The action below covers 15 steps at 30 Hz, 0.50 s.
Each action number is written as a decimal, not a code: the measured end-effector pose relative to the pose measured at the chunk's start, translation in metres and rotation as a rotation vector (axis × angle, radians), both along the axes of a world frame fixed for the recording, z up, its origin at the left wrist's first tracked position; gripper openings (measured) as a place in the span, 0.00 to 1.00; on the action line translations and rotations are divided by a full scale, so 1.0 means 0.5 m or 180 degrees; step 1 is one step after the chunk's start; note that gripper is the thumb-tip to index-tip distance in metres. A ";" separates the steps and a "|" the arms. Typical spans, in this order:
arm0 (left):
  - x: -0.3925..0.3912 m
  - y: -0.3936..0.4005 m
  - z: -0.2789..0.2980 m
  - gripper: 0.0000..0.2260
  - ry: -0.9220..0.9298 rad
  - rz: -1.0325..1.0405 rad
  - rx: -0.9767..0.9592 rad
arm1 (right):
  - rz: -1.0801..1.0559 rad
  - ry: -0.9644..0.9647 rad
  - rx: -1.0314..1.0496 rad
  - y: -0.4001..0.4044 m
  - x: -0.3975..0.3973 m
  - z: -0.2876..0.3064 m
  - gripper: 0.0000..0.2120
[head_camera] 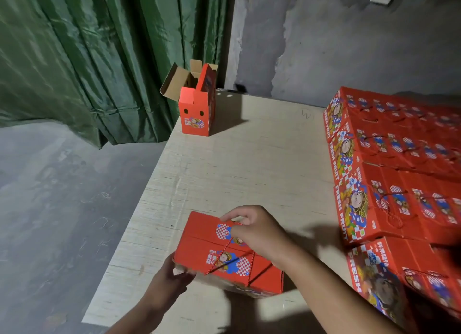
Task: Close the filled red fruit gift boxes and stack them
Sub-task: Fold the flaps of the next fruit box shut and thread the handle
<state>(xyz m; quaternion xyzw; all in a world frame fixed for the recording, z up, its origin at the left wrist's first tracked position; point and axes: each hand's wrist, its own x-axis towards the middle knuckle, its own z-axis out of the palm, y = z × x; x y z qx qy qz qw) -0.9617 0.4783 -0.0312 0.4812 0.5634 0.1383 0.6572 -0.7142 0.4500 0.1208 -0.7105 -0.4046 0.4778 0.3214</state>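
Head view, lower centre of frame: red gift box [224, 254] lying closed on pale wooden table [249, 159], near the table's front-left edge, top flaps folded down, red cord handle [225, 246] running across the printed top. Right hand [252, 230] resting on the far upper edge of that box, fingers curled and pinching the cord near the checkered print. Left hand [172, 277] at the box's near-left corner, fingers curled round the corner edge, thumb on the side face. Both forearms entering from the bottom of frame.

Upper centre of frame: second red box [197, 109] standing upright at the table's far-left corner, top flaps open and raised, brown inner cardboard showing; contents not visible.

Right side of frame: stacked red boxes [389, 179], closed, packed side by side in rows, "FRESH FRUIT" lettering and cartoon print on the faces turned toward centre, cord handles lying on top. Well apart from the held box.

Upper left of frame: green curtain [87, 59] hanging to grey floor [50, 196]. Upper right: grey wall [349, 47].
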 end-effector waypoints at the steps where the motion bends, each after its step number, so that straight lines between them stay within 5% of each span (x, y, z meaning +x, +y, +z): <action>1: 0.021 0.010 0.008 0.27 -0.0109 -0.0054 0.0031 | -0.0162 0.0057 0.0050 -0.003 0.006 0.003 0.15; 5: 0.127 0.027 0.030 0.34 -0.0613 -0.0290 -0.0175 | -0.0694 0.0164 0.0214 -0.025 0.055 0.018 0.13; 8: 0.204 -0.005 0.049 0.36 -0.0751 -0.1172 -0.0144 | -0.1026 0.0153 0.0367 -0.049 0.097 0.033 0.13; 15: 0.310 -0.080 0.067 0.51 -0.0669 -0.2532 0.1062 | -0.1593 0.0131 0.0524 -0.117 0.168 0.014 0.13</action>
